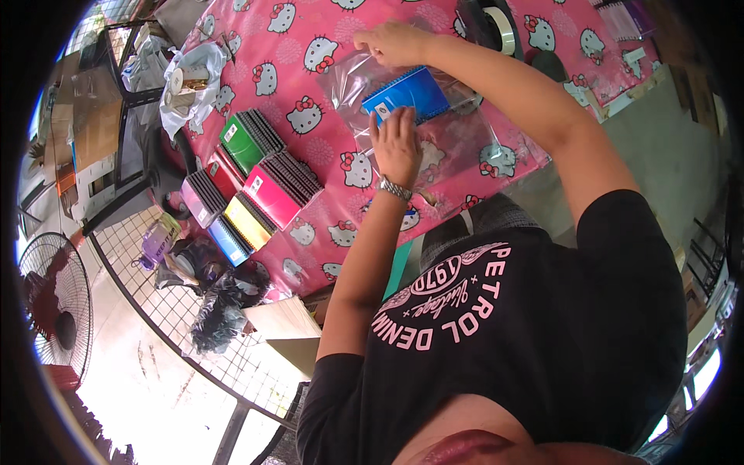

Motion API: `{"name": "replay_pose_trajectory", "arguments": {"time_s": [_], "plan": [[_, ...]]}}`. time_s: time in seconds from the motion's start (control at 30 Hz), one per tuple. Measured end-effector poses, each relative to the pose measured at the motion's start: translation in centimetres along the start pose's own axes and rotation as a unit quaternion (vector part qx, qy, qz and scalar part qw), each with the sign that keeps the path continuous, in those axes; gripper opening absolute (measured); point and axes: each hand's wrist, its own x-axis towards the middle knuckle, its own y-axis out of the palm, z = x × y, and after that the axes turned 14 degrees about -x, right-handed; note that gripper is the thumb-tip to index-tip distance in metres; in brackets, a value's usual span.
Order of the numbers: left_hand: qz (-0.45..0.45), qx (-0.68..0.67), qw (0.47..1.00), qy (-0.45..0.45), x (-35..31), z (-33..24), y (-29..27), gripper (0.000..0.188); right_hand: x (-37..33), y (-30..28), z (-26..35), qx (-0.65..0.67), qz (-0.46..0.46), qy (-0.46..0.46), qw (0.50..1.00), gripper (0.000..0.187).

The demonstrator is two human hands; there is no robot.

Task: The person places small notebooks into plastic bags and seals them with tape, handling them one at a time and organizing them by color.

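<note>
A blue spiral notebook [422, 91] lies on a clear plastic sheet [457, 139] spread over the table. My left hand [398, 146], with a metal watch at the wrist, rests flat on the notebook's near left corner, fingers stretched out. Beyond the notebook, my right hand [394, 44] has its fingers curled and pinched at the plastic's far edge. To the left stand stacks of spiral notebooks: green [242, 145], pink [273, 194], yellow [247, 218], blue [227, 239] and lilac [200, 201]. A red one [222, 173] sits partly hidden among them.
A pink patterned cloth [306, 116] covers the table. A tape roll [502, 31] stands at the far right. White plastic bags [194, 85] with rolls inside lie at the far left. Past the left edge are a black bag [221, 310], a bottle [159, 240] and a fan [58, 310].
</note>
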Motion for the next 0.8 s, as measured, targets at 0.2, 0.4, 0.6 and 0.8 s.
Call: {"name": "replay_pose_trajectory", "arguments": {"time_s": [0.2, 0.4, 0.6, 0.8], "plan": [[-0.183, 0.128, 0.974, 0.03, 5.4, 1.1, -2.7, 0.036, -9.0, -1.6, 6.4, -0.145, -0.091, -0.05, 0.984, 0.023], [0.132, 0.249, 0.959, -0.016, 2.8, 3.5, -8.8, 0.026, -12.0, 1.2, 7.8, -0.206, -0.208, 0.041, 0.955, 0.015], [0.079, 0.058, 0.993, 0.07, 3.7, 1.3, -3.4, 0.046, -12.6, 0.1, 9.2, -0.161, -0.171, 0.048, 0.971, 0.018], [0.08, 0.062, 0.994, 0.049, 5.2, 1.9, -2.3, 0.02, -17.5, 3.1, 13.5, -0.157, -0.085, 0.117, 0.977, 0.059]]}}
